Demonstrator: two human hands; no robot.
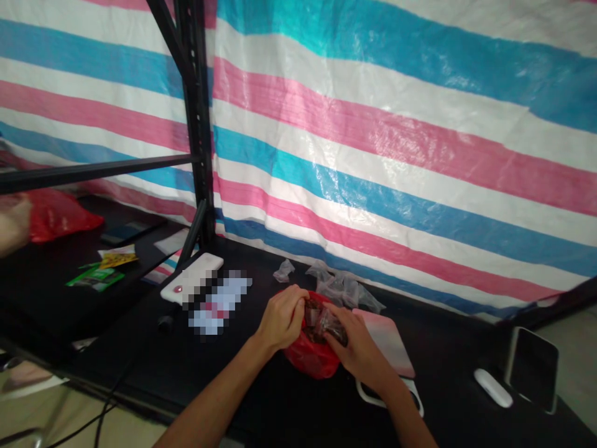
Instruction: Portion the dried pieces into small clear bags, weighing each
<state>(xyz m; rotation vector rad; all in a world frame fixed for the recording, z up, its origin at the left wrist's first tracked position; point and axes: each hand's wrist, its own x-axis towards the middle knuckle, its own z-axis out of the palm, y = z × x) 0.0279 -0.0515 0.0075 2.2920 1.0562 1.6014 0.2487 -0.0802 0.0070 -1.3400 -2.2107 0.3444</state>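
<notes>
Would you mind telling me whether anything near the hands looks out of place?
Crumpled clear plastic bags lie loose behind the red plastic bag, with one small piece apart, looking like stray litter.

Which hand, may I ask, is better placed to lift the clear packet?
Probably the right hand: its fingers touch the clear packet, while the left hand sits at the red bag.

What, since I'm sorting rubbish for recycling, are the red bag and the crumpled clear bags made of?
The red bag looks like thin, glossy plastic film, judging by its soft creases and sheen. The crumpled clear bags also seem to be thin plastic, translucent and crinkled with bright highlights. The exact type of plastic can't be told from the look.
</notes>
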